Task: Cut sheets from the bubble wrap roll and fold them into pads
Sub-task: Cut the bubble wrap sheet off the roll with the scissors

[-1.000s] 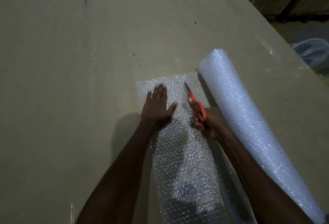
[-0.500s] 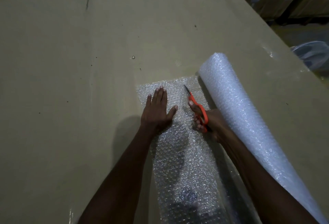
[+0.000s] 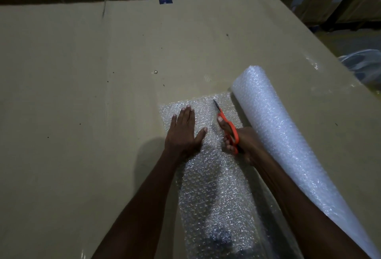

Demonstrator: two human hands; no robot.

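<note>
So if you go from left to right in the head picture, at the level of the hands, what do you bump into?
Bare cardboard → left hand, flat on the bubble wrap sheet → orange scissors in the right hand → bubble wrap roll → cardboard again.

A roll of clear bubble wrap (image 3: 284, 139) lies on its side on a brown cardboard surface (image 3: 82, 94), running diagonally from the far centre toward the near right. Just left of the roll, its unrolled sheet (image 3: 214, 186) lies flat on the cardboard, a long strip reaching the near edge, its far end squared off level with the roll's far end. Orange-handled scissors (image 3: 227, 126) rest over the sheet beside the roll, dark blades pointing away toward the sheet's far edge.
</note>
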